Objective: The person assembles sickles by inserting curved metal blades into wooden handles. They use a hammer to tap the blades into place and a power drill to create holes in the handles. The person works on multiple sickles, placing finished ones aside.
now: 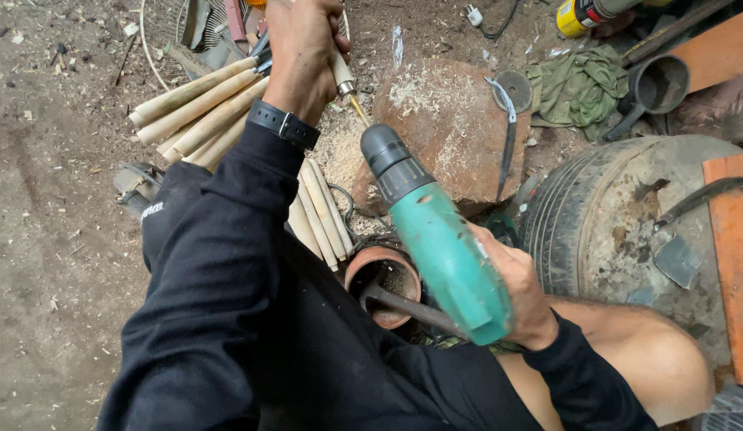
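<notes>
Right hand (521, 297) wrapped tight round grip of green drill (435, 231), chuck aimed up-left. Drill bit (358, 109) runs into end of wooden handle (340, 72). Left hand (301, 49) fisted firm round that handle, above sawdust-covered stone (455, 132). Black watch (283, 124) on left wrist. Pale sticks (200, 112) piled just left of arm. Clay pot (385, 281) under drill body. Tyre (575, 215) crowds right side; bare dirt ground (52, 239) open on left.
</notes>
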